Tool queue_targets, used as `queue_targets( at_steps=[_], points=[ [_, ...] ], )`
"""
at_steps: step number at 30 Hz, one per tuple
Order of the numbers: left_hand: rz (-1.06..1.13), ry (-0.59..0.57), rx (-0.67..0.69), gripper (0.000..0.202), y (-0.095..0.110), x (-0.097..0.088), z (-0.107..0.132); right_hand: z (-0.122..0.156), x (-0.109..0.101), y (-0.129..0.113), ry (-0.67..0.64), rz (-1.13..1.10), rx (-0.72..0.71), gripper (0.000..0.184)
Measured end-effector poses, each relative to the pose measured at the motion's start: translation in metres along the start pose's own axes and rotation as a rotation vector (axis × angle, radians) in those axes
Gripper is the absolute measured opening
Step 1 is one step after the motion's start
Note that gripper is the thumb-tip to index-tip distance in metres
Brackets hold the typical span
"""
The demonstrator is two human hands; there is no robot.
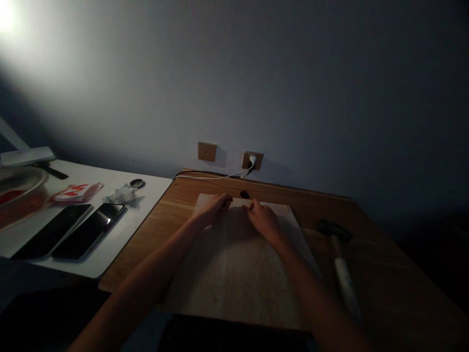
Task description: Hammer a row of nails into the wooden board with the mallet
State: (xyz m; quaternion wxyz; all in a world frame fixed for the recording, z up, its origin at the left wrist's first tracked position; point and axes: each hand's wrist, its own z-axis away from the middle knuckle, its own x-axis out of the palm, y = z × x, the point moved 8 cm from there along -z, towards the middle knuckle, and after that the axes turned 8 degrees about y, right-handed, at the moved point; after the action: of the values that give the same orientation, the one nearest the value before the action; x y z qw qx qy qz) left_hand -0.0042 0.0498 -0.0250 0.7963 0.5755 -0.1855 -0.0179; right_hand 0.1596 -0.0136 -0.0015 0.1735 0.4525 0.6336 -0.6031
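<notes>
A pale wooden board (pixel 242 274) lies flat on the brown wooden table, dim and partly shadowed. Over its far edge, my left hand (pixel 217 205) has its fingers curled in. My right hand (pixel 262 217) faces it a short gap away, thumb and fingers pressed together. Whatever either hand holds, if anything, is too small and dark to make out. Just beyond the gap between them is a small dark round spot (pixel 245 194) on the table. To the right of the board rests a mallet with a black head (pixel 333 230) and a pale handle (pixel 346 283).
A white table (pixel 154 193) adjoins on the left, bearing two phones (pixel 90 230), crumpled clear plastic (pixel 124 194), a red-and-white packet (pixel 76 192) and a large bowl (pixel 38 181). Cables (pixel 208 177) run along the wall to a socket (pixel 252 160).
</notes>
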Motion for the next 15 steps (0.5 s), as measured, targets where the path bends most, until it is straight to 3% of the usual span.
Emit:
queue_targets(
  at_steps=[2,7,9,11,15],
  points=[
    [-0.151,-0.003,0.099,0.005,0.002,0.003,0.003,0.0,0.0,-0.008,-0.047,0.078,-0.041,0.013],
    [-1.029,-0.071,0.604,0.022,0.011,0.028,0.014,-0.004,-0.008,-0.017,-0.102,0.087,-0.116,0.016],
    [-1.128,-0.102,0.658,0.023,0.011,0.035,0.015,-0.007,-0.013,-0.015,-0.075,0.027,-0.114,0.015],
    [-1.032,-0.096,0.621,0.019,0.017,0.035,0.012,-0.008,-0.016,-0.008,-0.031,-0.059,-0.08,0.019],
    [-0.3,0.012,0.228,0.017,0.019,0.027,0.002,-0.004,-0.018,0.005,0.027,-0.237,0.008,0.031]
  ],
)
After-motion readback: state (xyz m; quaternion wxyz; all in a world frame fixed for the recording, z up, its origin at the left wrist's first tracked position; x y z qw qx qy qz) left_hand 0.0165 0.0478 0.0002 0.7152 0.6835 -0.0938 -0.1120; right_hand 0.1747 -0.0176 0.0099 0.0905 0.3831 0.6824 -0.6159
